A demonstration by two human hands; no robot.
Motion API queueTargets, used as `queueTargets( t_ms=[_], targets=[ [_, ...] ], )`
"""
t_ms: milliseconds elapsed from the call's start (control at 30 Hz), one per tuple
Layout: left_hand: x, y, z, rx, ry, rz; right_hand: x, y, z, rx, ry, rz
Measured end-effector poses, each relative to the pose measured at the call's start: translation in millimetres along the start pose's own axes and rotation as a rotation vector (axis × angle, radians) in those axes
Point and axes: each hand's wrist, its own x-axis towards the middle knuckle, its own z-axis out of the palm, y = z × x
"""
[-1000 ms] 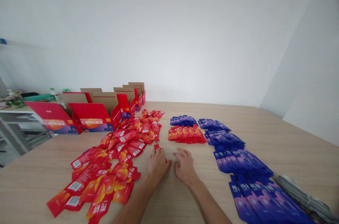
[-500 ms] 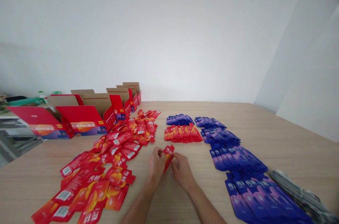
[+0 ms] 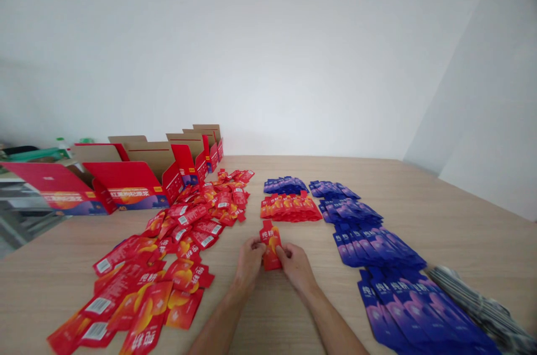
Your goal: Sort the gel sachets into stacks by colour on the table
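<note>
Between my two hands a red sachet (image 3: 271,244) with an orange print faces me, its narrow spout end pointing away. My left hand (image 3: 250,261) pinches its left edge, and my right hand (image 3: 297,266) pinches the right edge. Just beyond it lies an overlapping row of red sachets (image 3: 290,208). To the left spreads a loose heap of red sachets (image 3: 184,232), some with barcodes up, others with the printed front up. On the right, purple-blue sachets (image 3: 377,246) lie in several fanned stacks.
Open red cardboard boxes (image 3: 130,184) stand in a line at the table's left side. Behind the red row is another stack of purple sachets (image 3: 285,185). A striped cloth bundle (image 3: 478,304) lies at the right. A white wall (image 3: 310,64) rises behind the wooden table (image 3: 453,215).
The red sachet has turned from a slant to nearly straight, front toward me. My right hand has shifted slightly right and now grips its right edge. The view has tilted a little.
</note>
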Motion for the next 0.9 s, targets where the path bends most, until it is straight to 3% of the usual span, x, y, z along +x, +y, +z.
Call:
queueTargets(
  t_ms=[67, 233, 300, 500, 700, 900],
  targets=[
    [2, -1, -3.6, 0.089, 0.041, -0.013, -1, 0, -1, -0.021, -0.036, 0.004],
    [10, -2, -15.4, 0.603, 0.090, 0.022, -8, -5, 1, -0.003, -0.179, 0.066],
    [11, -2, -19.6, 0.687, 0.103, 0.038, -10, -6, 3, -0.029, -0.210, 0.105],
    [-2, 4, -20.7, 0.981, 0.093, 0.043, -14, -6, 9, -0.234, -0.137, 0.068],
    [-18, 16, -14.1, 1.252, 0.043, 0.053, -27, -23, 3, -0.635, -0.095, 0.034],
    [-22, 19, -10.6, 1.255, -0.045, 0.117, -41, -38, 3, -0.694, -0.057, -0.264]
  ],
)
